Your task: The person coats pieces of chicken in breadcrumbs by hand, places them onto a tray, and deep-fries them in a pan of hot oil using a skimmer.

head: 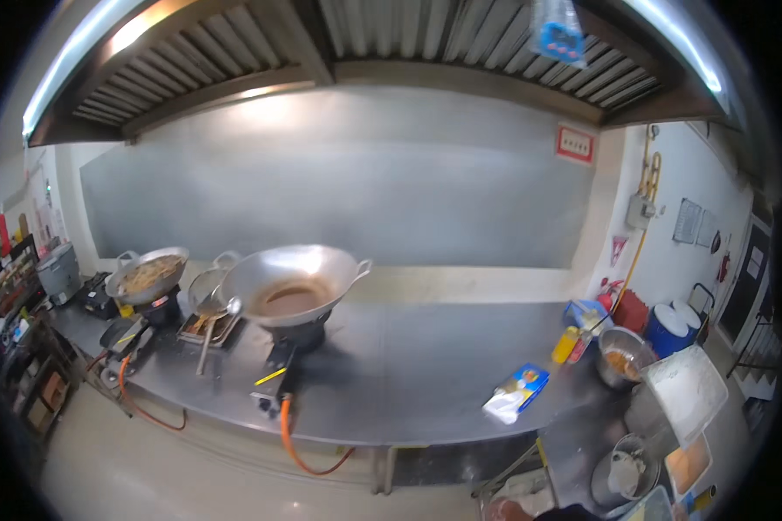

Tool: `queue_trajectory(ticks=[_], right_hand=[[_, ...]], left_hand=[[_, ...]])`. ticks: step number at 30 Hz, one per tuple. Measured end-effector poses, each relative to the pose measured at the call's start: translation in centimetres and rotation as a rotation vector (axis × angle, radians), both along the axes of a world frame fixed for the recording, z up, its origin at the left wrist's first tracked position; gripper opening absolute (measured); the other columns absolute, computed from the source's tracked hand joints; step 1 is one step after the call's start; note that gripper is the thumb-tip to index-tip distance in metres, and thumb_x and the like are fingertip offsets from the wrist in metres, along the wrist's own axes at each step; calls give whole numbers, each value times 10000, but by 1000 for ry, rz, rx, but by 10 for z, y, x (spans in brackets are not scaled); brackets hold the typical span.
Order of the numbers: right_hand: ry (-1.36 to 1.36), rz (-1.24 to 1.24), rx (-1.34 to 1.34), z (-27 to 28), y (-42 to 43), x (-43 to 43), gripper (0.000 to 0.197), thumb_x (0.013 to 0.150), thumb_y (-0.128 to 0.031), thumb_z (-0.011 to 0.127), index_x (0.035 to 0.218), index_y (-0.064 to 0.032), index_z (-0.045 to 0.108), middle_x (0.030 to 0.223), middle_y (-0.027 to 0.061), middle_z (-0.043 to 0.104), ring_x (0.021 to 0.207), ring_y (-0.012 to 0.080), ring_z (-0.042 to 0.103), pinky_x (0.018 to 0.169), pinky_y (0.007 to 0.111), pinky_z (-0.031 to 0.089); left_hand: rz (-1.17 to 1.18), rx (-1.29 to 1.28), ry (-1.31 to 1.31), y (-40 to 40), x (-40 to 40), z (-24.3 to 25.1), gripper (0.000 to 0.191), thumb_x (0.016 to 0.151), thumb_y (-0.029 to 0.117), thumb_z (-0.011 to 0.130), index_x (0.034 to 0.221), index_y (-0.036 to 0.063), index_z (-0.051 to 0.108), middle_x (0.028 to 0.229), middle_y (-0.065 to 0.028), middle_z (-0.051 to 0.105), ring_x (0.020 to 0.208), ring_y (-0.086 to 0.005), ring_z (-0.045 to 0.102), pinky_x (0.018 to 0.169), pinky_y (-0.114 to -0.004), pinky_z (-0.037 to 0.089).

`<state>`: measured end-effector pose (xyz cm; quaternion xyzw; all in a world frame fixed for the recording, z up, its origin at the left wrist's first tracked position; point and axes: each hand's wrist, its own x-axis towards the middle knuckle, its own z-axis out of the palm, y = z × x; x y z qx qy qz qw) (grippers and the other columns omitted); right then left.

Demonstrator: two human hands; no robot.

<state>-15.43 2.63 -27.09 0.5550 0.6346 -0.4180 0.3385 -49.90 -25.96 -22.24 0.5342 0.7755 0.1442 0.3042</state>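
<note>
Part of my right hand (509,510) shows at the bottom edge beside a dark sleeve, cut off so that its fingers cannot be made out. My left hand is out of view. Before me, a large steel wok (293,286) with brown liquid sits on a gas burner (303,335). A second wok (148,272) at the left holds browned food. Between them, a wire strainer (207,293) and a long-handled ladle (208,338) lie over a metal tray (225,331). A blue and white packet (517,393) lies on the steel table (417,365).
At the right are a yellow bottle (565,345), a steel bowl of food (619,358), a white-dusted tub (687,387) and a metal pot (625,472). An orange gas hose (291,443) loops below the table's front edge. The range hood (391,32) hangs overhead.
</note>
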Motion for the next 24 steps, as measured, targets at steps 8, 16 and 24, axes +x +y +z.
queue_trajectory(ticks=[8, 16, 24], right_hand=[[266, 328, 301, 17, 0, -265, 232, 724, -279, 662, 845, -82, 665, 753, 44, 651, 687, 213, 622, 620, 359, 499], [546, 633, 173, 66, -97, -519, 294, 733, -313, 667, 924, -91, 642, 752, 48, 643, 664, 150, 613, 609, 325, 496], [519, 454, -442, 82, -141, -704, 231, 875, -277, 602, 959, -63, 583, 711, 7, 571, 591, 97, 533, 515, 235, 448]], left_hand=[[518, 413, -362, -4, -254, 31, 387, 816, 299, 643, 1149, 113, 571, 699, -119, 613, 673, -261, 611, 653, -382, 497], [1637, 286, -391, -303, -345, -35, 188, 796, 185, 644, 943, 69, 628, 645, -84, 622, 505, -149, 578, 447, -277, 464], [1935, -547, -672, -495, -169, -40, 224, 879, 295, 537, 877, 86, 620, 779, -118, 631, 637, -225, 614, 512, -361, 493]])
